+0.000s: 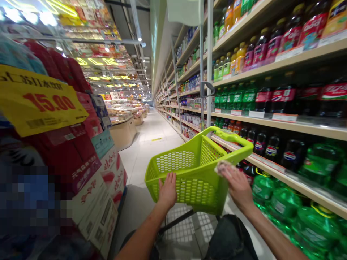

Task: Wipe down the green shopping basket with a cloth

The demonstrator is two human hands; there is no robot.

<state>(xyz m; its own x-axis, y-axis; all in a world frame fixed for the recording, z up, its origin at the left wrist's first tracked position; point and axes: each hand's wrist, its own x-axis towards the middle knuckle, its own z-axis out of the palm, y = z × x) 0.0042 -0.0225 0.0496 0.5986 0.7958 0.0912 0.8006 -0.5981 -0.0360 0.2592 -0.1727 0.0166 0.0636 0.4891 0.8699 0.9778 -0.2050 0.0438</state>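
A lime-green plastic shopping cart (187, 177) with perforated sides stands sideways in front of me, and no goods show inside it. My left hand (167, 189) lies against its near side wall, the fingers stretched out and their tips at the rim. In my right hand (238, 184) is a crumpled pale cloth (223, 168), pinched under the fingers and pressed against the cart's side below the green handle (238, 142). Part of the cloth is hidden by the fingers.
Drink shelves (282, 124) full of bottles run along the right, with large green bottles (284, 206) at the bottom. Stacked cartons (94, 206) and a yellow price sign (46, 101) stand close on the left. The pale-floored aisle (151, 133) stretches ahead past display bins (123, 133).
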